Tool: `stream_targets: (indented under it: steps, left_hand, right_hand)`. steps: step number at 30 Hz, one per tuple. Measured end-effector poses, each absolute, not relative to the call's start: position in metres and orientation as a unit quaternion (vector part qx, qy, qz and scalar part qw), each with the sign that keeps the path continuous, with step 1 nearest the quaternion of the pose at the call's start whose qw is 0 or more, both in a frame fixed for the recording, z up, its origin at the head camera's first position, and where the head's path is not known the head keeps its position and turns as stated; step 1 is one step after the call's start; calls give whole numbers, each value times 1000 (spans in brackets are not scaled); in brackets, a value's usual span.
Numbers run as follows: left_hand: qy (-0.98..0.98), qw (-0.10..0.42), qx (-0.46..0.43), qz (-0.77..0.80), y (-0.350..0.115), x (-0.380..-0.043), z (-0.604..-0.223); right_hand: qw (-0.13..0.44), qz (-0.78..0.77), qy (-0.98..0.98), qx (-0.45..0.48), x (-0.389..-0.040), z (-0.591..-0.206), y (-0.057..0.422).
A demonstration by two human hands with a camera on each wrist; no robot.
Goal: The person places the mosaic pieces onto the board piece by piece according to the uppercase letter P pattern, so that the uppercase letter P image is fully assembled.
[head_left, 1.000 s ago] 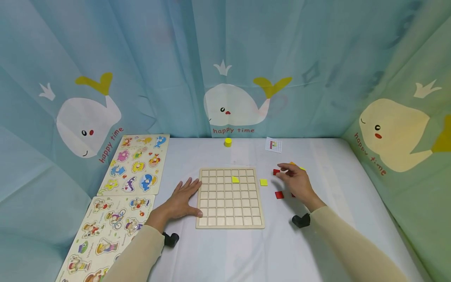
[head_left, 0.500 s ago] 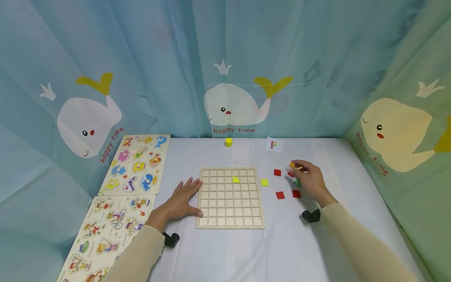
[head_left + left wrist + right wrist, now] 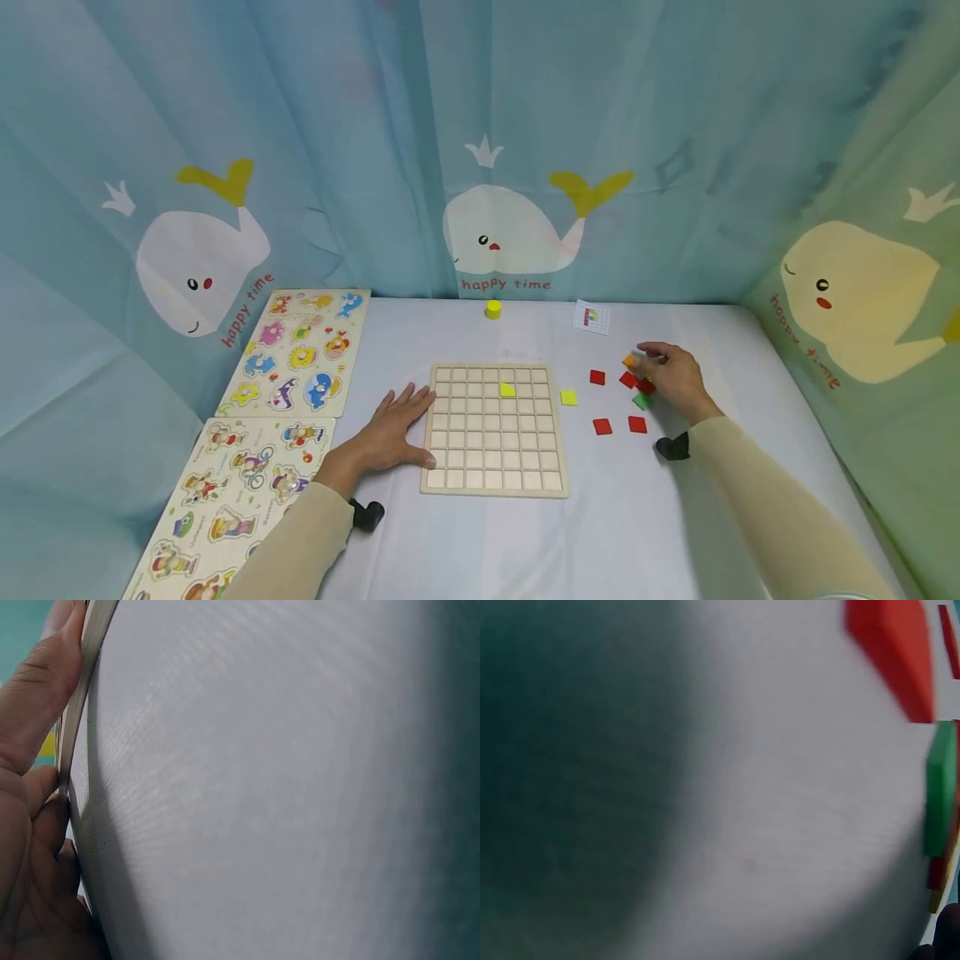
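My left hand lies with fingers spread on the table at the left edge of a wooden grid board, its thumb and fingertips right at the frame. A single yellow tile with one curved edge sits in an upper cell. To the right, my right hand is low over a cluster of tiles, index finger and thumb bent close to an orange tile. Red tiles and a green tile lie under and beside the fingers. I cannot tell whether anything is pinched there.
A yellow square tile lies just right of the board, with more red tiles further right. At the back stand a yellow cylinder and a printed pattern card. Two picture puzzle boards occupy the left side.
My right hand has moved right, from a single red tile to the cluster with the orange and green tiles. The left hand stays at the board. The head view has shifted slightly.
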State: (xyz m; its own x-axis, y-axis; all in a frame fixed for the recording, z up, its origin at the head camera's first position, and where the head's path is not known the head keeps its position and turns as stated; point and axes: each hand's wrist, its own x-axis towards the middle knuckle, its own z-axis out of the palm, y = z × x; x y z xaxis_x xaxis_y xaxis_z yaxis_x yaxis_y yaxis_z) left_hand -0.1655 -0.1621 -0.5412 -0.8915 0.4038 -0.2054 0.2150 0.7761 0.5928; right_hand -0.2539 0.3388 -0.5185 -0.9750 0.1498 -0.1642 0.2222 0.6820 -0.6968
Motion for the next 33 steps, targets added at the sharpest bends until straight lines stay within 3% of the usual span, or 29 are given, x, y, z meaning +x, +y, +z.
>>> stream_targets:
  steps: [24, 33]
  left_hand:
    - [928, 160, 169, 292, -164, -165, -542]
    - [927, 162, 174, 290, -163, -165, -540]
  right_hand:
    - [85, -336, 934, 85, -258, -524, 336]
    - [75, -339, 932, 104, -258, -526, 335]
